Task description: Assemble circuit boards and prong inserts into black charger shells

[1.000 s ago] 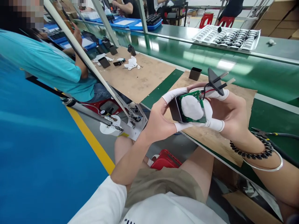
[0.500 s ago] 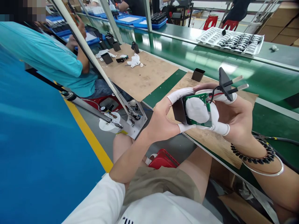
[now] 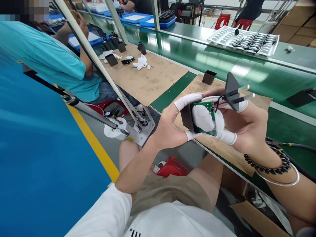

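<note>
Both hands hold one small assembly above the edge of a brown work board [image 3: 222, 148]. My left hand [image 3: 170, 126], with white finger cots, grips a black plastic shell [image 3: 186, 117] from the left. My right hand [image 3: 243, 123], also in finger cots, pinches the green circuit board [image 3: 209, 107] set in that shell, its thumb pressing on the board. A black plug cap with two metal prongs [image 3: 234, 90] hangs off the board by red and black wires, over my right forefinger.
An empty black shell [image 3: 209, 77] stands on the brown board's far edge. A green conveyor belt [image 3: 259, 79] runs behind, with another black part [image 3: 302, 97] at right and a white tray of parts [image 3: 244, 39] beyond. A person in a teal shirt [image 3: 46, 59] sits at left. Pliers [image 3: 278, 144] lie right.
The view shifted slightly; both hands keep the same grip on the shell and board. A black part has come into view on the belt at right.
</note>
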Available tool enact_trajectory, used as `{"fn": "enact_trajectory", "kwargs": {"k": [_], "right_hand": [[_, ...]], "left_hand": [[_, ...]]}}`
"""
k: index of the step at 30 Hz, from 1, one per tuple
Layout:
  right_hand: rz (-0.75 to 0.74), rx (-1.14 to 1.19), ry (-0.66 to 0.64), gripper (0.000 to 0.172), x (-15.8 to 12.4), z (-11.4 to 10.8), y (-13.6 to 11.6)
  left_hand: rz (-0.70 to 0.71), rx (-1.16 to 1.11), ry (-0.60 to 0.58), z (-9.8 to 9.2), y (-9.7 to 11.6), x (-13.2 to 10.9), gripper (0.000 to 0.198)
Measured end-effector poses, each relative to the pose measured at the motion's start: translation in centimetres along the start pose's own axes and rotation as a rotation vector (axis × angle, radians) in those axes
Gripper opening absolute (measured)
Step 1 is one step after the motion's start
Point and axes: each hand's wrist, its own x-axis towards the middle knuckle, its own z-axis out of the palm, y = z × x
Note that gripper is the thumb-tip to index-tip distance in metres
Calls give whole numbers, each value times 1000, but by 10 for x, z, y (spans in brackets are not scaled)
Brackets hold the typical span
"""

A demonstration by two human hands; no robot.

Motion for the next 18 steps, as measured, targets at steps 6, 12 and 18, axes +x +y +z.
{"fn": "enact_trajectory", "kwargs": {"k": [6, 12, 18], "right_hand": [[-12, -120, -3, 43, -2, -1, -2], [-43, -191, -49, 50, -4, -1, -8], [-101, -271, -71, 56, -3, 2, -14]], "left_hand": [[25, -17, 34, -1, -5, -3, 73], [158, -37, -14, -3, -6, -6, 60], [257, -56, 2, -2, -9, -5, 71]]}}
